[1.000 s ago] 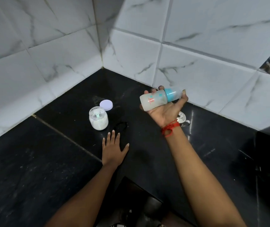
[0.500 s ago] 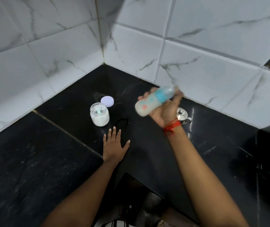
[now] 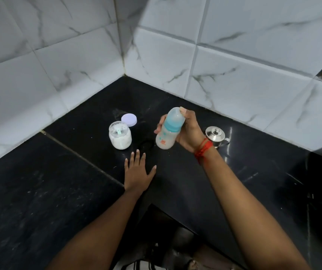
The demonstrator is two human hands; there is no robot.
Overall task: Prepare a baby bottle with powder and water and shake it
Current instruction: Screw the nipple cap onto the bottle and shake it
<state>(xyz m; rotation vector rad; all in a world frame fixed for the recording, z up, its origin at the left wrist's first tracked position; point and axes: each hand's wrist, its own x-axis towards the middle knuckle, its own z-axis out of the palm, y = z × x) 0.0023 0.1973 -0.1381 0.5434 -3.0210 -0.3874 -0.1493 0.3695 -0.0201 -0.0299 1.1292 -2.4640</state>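
My right hand (image 3: 188, 131) grips a baby bottle (image 3: 169, 129) with a teal collar and clear cap, held nearly upright above the black counter, cap end up. Its body looks milky white. My left hand (image 3: 137, 173) lies flat on the counter (image 3: 58, 182), fingers spread, holding nothing. An open glass jar of white powder (image 3: 120, 137) stands just beyond my left hand, with its pale lilac lid (image 3: 129, 119) lying behind it.
A small steel pot with a knobbed lid (image 3: 215, 136) stands behind my right wrist. A dark ring-shaped thing (image 3: 145, 144) lies between jar and bottle. White marble tiled walls (image 3: 234, 75) meet in a corner behind. The counter's front edge has a notch near my body.
The bottle has swung from lying sideways in my right hand to nearly upright, cap up. My left hand has stayed flat on the counter.
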